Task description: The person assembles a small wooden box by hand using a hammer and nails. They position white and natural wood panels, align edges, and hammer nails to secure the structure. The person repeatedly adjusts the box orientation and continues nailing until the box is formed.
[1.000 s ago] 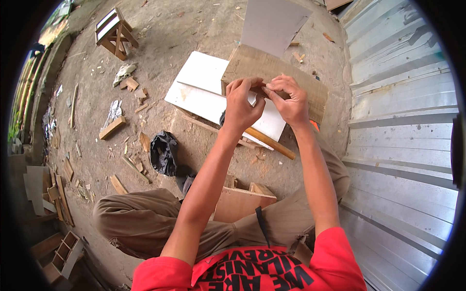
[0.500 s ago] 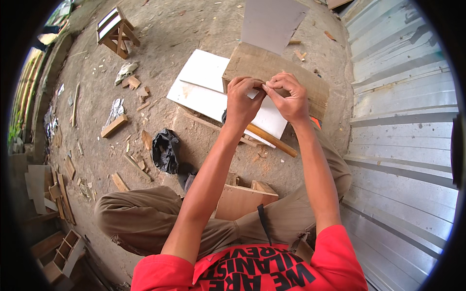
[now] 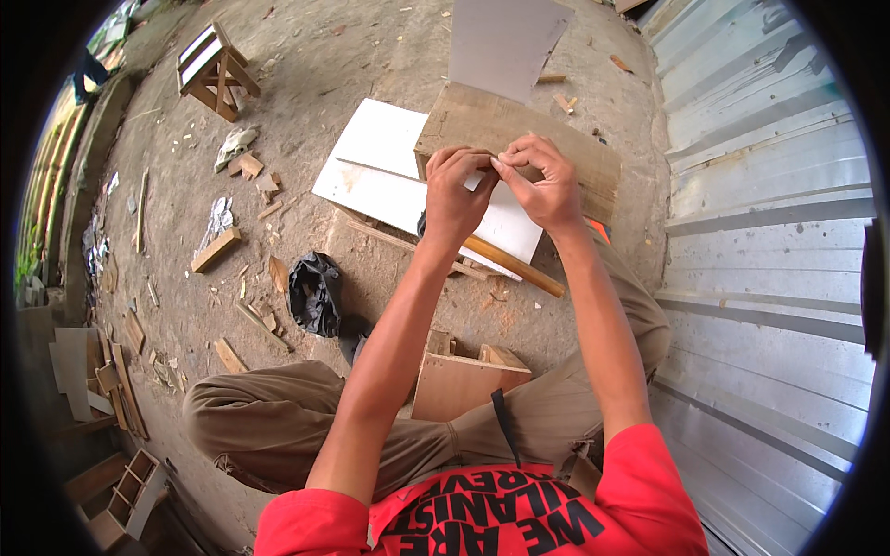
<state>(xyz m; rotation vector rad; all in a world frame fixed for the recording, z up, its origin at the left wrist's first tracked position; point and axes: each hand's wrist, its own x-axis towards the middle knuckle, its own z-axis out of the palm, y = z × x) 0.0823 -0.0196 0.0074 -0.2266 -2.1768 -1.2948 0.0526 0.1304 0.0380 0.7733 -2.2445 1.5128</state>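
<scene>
Both my hands are raised over the boards, fingertips meeting. My left hand [image 3: 457, 195] is closed, its fingers bent in. Opposite it, my right hand [image 3: 545, 183] pinches thumb to finger; whatever sits between the fingertips is too small to make out. Below them lie white boards [image 3: 375, 139] and a brown wooden board [image 3: 505, 118]. A wooden handle [image 3: 514, 266] sticks out under my hands across the white surface; its other end is hidden by my left hand. Close to my legs stands a small plywood box [image 3: 464, 385].
A black plastic bag [image 3: 315, 295] lies left of my left forearm. Wood offcuts [image 3: 216, 250] and scraps litter the floor. A small wooden stool [image 3: 218, 69] stands far left, a grey panel [image 3: 505, 42] lies at the back, and a corrugated metal wall [image 3: 756, 250] runs along the right.
My hands stay together, fingertips still touching, with only slight finger movement. The view has shifted a little. At the far left edge, more of a person's dark-clothed leg now shows.
</scene>
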